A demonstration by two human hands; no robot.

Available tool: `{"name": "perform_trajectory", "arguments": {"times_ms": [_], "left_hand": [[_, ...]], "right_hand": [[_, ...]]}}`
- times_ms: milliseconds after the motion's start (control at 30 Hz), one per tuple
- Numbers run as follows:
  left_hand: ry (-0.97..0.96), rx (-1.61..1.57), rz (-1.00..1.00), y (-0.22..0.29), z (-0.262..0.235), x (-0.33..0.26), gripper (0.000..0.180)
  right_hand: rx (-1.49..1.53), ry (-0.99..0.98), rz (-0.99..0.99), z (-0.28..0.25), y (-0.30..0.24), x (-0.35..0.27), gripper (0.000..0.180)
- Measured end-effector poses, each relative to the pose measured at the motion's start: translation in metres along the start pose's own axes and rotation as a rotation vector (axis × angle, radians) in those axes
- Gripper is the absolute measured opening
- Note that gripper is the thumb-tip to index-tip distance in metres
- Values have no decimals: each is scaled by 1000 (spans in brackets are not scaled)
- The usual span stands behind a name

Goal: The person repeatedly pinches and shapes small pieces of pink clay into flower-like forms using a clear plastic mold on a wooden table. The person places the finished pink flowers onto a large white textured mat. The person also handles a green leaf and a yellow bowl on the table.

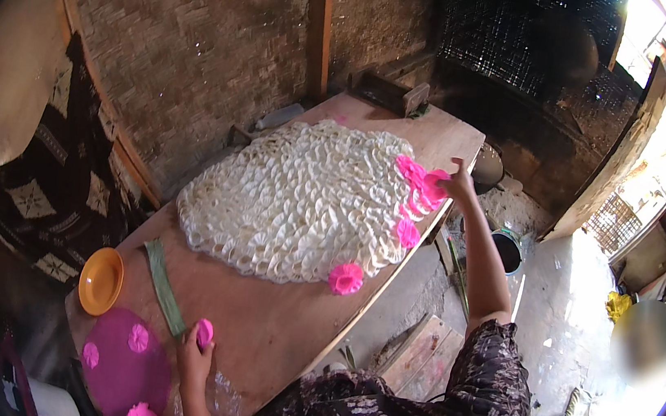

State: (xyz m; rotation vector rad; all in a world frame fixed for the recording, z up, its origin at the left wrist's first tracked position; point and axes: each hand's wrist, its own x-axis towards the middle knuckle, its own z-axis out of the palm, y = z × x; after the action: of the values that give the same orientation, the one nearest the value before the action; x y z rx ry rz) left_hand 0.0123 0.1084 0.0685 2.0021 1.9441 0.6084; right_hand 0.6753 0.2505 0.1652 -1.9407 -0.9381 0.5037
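Head view: left hand (194, 356) pinches ruffled pink disc (205, 331).

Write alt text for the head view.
A person's right hand places a pink wafer at the edge of a large spread of white wafers on a wooden board, while the left hand holds another pink piece near a purple plate.

An orange plate (100, 280) sits at the table's (278, 325) left edge — a green leaf strip (164, 286) just beside it — below a woven wall (204, 45).
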Motion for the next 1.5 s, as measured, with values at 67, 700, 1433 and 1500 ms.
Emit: {"name": "perform_trajectory", "arguments": {"times_ms": [67, 700, 1433, 1500], "left_hand": [[-11, 9, -66, 2, 7, 4, 54], [274, -773, -322, -16, 9, 24, 32], [3, -2402, -130, -100, -63, -42, 52], [2, -2420, -152, -108, -60, -51, 54]], "right_hand": [[55, 85, 58, -16, 23, 44, 81], [-438, 438, -363, 29, 6, 132, 30], [239, -1198, -659, 304, -126, -439, 7], [539, -1330, -367, 278, -158, -423, 8]]}}
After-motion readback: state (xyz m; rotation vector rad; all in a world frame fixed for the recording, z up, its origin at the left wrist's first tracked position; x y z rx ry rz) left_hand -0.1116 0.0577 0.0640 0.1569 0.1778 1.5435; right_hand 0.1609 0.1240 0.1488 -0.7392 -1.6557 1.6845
